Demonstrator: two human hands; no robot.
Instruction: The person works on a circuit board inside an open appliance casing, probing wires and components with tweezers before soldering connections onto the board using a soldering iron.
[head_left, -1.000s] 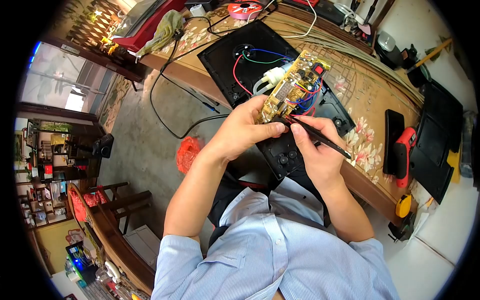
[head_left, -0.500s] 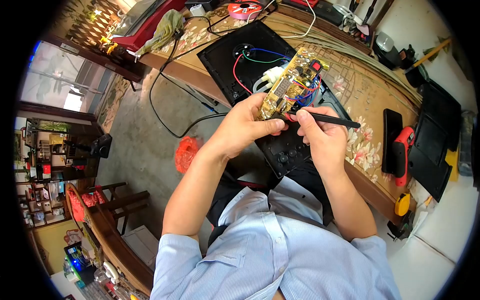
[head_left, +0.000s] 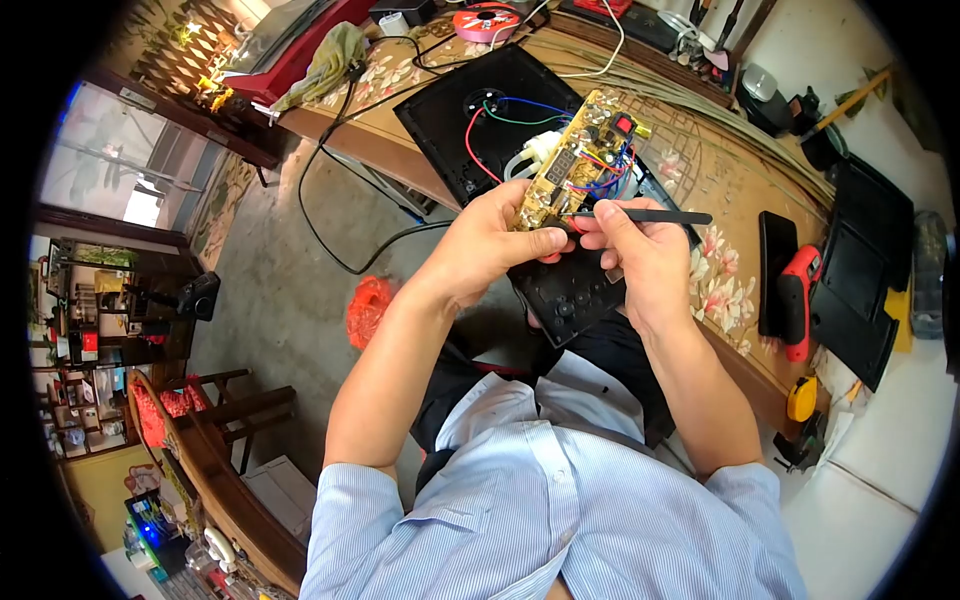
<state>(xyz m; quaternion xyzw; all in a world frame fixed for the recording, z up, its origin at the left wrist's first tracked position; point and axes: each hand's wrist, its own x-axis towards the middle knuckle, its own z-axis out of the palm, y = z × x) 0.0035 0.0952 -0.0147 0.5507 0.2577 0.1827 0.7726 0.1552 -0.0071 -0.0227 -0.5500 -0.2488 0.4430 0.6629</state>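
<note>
A yellowish circuit board [head_left: 562, 167] with a digit display, a red part and several coloured wires is tilted up in front of me. My left hand [head_left: 497, 235] is closed around its lower end, the thumb along the near edge. Black tweezers [head_left: 660, 215] are pinched in my right hand [head_left: 640, 250], their thin tip at the lower part of the board. Under the board lies a black plastic housing [head_left: 440, 110], partly hidden by my hands, with red, green and blue wires and a white fitting [head_left: 540, 148].
On the flower-patterned table [head_left: 715, 275] to the right are a black flat object [head_left: 779, 270] and a red-and-black tool [head_left: 800, 300]. A yellow tape measure [head_left: 802, 398] is at the edge. Black cables [head_left: 335, 185] hang at the left; a red bag [head_left: 371, 312] lies on the floor.
The tweezers have turned to lie flatter, and their tip now shows against the lower board. My right hand has shifted slightly up; my left keeps its hold on the board.
</note>
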